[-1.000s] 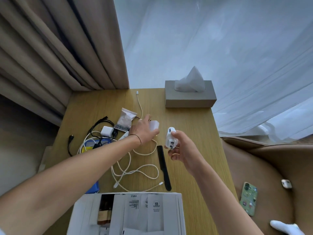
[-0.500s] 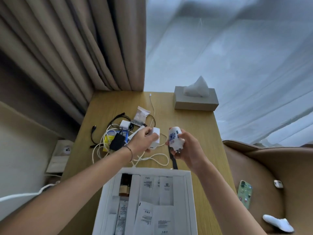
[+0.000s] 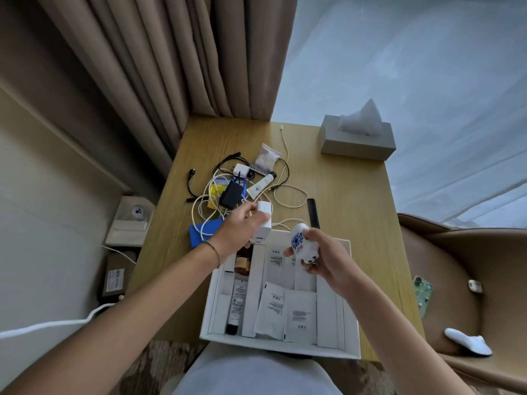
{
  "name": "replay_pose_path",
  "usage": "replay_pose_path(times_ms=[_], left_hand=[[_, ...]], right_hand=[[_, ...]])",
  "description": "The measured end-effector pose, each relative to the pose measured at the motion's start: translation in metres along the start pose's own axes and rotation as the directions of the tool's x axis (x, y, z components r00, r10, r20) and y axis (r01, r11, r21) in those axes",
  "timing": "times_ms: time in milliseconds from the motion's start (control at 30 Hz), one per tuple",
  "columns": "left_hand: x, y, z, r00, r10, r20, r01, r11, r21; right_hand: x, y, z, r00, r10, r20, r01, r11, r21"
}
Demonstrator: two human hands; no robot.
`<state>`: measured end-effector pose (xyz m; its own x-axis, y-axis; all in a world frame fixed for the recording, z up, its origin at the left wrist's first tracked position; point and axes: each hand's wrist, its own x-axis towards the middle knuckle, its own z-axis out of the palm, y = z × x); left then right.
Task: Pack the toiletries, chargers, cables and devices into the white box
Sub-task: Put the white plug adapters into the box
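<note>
Left hand (image 3: 238,228): grip clenched on a white charger block (image 3: 263,220), held over the far left corner of the white box (image 3: 281,346). Right hand (image 3: 325,259): grip clenched on a white adapter with blue pattern (image 3: 301,242), above the box's far edge. Box sits at near edge of the counter (image 3: 353,195), holding tubes and sachets. Cable tangle (image 3: 228,192) lies beyond the box, black comb (image 3: 313,213) beside it.

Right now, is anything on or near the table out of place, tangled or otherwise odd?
Yes. The cables beyond the white box lie in one tangled heap over the chargers and a blue case. A phone lies on the brown chair, apart from the table. Nothing looks spilled or broken.
</note>
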<state>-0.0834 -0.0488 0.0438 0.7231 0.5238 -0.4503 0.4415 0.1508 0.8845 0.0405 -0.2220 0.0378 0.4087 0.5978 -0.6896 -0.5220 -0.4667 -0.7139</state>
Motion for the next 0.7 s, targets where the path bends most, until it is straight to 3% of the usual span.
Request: replay_pose_path(times_ms=[200, 333, 433, 567, 700], left_hand=[[-0.024, -0.02, -0.021, 0.999, -0.012, -0.036, 0.012, 1.0, 0.006], [-0.034, -0.027, -0.03, 0.999, -0.015, -0.037, 0.016, 0.999, 0.03], [-0.039, -0.028, -0.035, 0.999, -0.004, -0.047, 0.007, 0.998, 0.056], [-0.044, -0.029, -0.043, 0.999, -0.001, -0.043, 0.005, 0.996, 0.086], [-0.046, -0.029, -0.049, 0.999, -0.001, -0.044, 0.006, 0.996, 0.094]], right_hand=[[0.004, 0.037, 0.031, 0.989, 0.114, 0.099, -0.109, 0.993, -0.047], [0.017, 0.059, 0.058, 0.969, 0.217, 0.12, -0.195, 0.966, -0.171], [0.028, 0.075, 0.076, 0.971, 0.236, 0.035, -0.207, 0.906, -0.369], [0.041, 0.093, 0.091, 0.994, 0.092, -0.065, -0.112, 0.765, -0.634], [0.047, 0.099, 0.096, 0.984, 0.17, -0.057, -0.165, 0.732, -0.661]])
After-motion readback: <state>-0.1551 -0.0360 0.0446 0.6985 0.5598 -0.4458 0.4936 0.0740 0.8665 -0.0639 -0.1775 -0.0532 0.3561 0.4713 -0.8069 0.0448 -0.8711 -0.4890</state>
